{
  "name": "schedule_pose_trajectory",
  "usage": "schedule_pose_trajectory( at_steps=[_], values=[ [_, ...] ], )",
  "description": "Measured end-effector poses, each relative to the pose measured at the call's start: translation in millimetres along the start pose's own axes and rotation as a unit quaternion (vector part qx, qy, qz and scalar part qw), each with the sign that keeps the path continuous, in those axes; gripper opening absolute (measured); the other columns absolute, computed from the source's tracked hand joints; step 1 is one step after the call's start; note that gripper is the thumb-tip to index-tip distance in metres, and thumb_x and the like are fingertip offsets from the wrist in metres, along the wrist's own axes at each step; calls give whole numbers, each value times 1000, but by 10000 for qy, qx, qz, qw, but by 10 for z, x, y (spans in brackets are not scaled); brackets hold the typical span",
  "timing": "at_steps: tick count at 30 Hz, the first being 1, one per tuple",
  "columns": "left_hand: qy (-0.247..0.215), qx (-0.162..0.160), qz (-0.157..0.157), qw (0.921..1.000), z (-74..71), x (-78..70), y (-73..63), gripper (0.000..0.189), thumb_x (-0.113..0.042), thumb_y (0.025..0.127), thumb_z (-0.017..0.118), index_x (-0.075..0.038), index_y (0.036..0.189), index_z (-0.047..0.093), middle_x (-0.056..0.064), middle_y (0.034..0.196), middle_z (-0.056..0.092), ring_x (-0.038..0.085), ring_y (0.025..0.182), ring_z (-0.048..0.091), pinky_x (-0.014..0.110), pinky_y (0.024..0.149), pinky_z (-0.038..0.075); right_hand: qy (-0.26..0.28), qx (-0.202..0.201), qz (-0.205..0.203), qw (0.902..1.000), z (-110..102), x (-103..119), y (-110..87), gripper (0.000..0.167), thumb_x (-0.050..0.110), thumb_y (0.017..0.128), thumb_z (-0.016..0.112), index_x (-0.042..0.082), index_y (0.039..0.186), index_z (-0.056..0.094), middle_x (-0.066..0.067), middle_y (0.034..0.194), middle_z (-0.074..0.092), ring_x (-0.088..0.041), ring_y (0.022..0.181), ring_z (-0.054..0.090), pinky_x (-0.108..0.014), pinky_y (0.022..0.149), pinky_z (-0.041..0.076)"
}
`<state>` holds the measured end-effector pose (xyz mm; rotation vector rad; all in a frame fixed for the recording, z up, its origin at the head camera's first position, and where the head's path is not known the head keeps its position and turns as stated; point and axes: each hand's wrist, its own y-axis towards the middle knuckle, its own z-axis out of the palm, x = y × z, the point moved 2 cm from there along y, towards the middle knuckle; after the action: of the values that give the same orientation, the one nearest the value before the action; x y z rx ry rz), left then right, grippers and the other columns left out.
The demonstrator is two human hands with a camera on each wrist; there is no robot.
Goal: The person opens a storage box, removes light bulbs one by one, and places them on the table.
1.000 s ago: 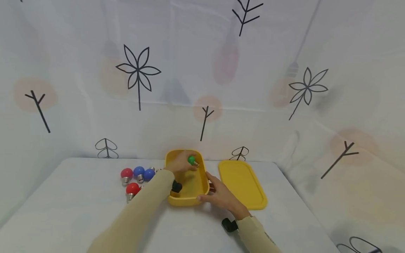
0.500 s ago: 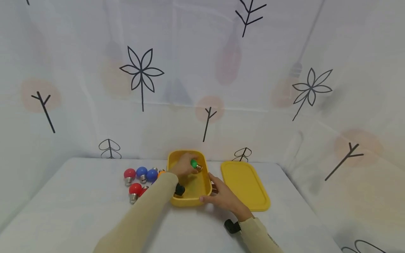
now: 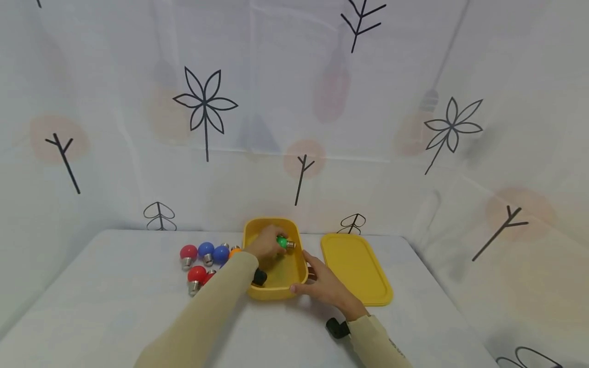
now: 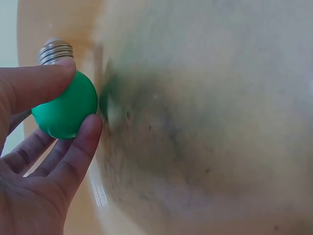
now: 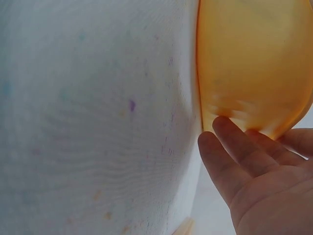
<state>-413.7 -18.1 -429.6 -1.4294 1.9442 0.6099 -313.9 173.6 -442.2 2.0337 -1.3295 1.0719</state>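
My left hand reaches into a yellow plastic container and holds a green light bulb. In the left wrist view, the thumb lies near the silver screw base of the bulb while fingers bear on its round part from below. That bulb is tilted, with its base pointing right in the head view. My right hand touches the outside of the container at its near right corner. Its extended fingertips meet the orange-looking wall in the right wrist view. Part of the container's inside is hidden by the left hand and sleeve.
Left of the container lie several bulbs, among them a red bulb, a blue bulb and a partly hidden orange bulb. A flat yellow lid lies to the right. Patterned cloth hangs behind the white table.
The green bulb has gone lower into the container with the left hand, its base swinging up to nearly level. My right hand keeps its place at the corner. The head view has shifted slightly.
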Motion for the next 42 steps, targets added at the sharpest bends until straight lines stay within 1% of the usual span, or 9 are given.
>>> schedule_pose_trajectory(
  at_steps=[6,11,15,18,23,30,35,39,42],
  values=[
    [-212,22,-51,9998,-10,9,-9,34,-6,78,78,-7,110,66,7,111,51,23,99,49,39,91,49,-9,12,-11,10000,2,15,16,100,44,78,77,16,153,17,-6,151,30,-23,125,48,-40,102,43],
    [-242,-9,-73,9997,-29,9,-20,33,-5,78,77,-6,109,66,7,111,51,23,99,49,39,91,49,22,26,-48,10000,8,29,29,101,43,78,77,14,153,17,-7,152,29,-24,126,48,-40,102,43],
    [-433,18,-58,9990,-77,-21,-34,33,-3,77,77,-7,109,66,6,108,55,22,95,53,36,86,52,2,27,-75,10000,16,35,40,100,43,78,76,14,153,17,-7,152,29,-24,126,48,-40,102,43],
    [-432,9,14,9991,-133,-73,-40,33,-4,79,76,-9,110,66,3,106,57,20,93,55,33,82,53,-52,10,-50,10000,19,42,45,100,44,78,76,15,153,17,-6,153,29,-23,126,48,-41,102,43],
    [-136,-22,165,9998,-238,-201,-75,31,-9,84,73,-14,114,65,1,109,55,18,96,53,32,87,51,-94,-3,-11,10000,11,50,44,100,45,78,76,14,153,17,-7,153,28,-25,126,48,-42,102,43],
    [251,-95,500,9984,-375,-377,-189,37,-11,84,74,-11,120,64,5,113,53,20,98,52,33,88,51,-20,7,100,9999,-2,49,43,101,46,78,75,13,153,17,-9,154,26,-27,126,47,-44,102,43],
    [448,-164,768,9959,-436,-409,-297,39,-13,84,74,-11,121,63,5,112,53,19,98,52,33,88,50,17,-4,130,9999,-2,36,32,101,45,78,76,14,153,16,-8,155,24,-27,126,47,-44,102,42],
    [513,-260,995,9934,-484,-395,-409,39,-13,83,75,-13,119,64,4,109,52,18,97,52,32,86,51,50,-8,137,9999,5,25,31,101,45,78,76,13,153,17,-9,155,25,-27,126,48,-44,101,43],
    [588,-311,1061,9921,-522,-370,-490,38,-13,82,76,-14,118,64,3,109,52,17,97,52,31,85,51,65,-19,191,9998,11,22,34,101,47,78,76,14,153,17,-10,154,26,-27,126,48,-44,101,44]
  ],
)
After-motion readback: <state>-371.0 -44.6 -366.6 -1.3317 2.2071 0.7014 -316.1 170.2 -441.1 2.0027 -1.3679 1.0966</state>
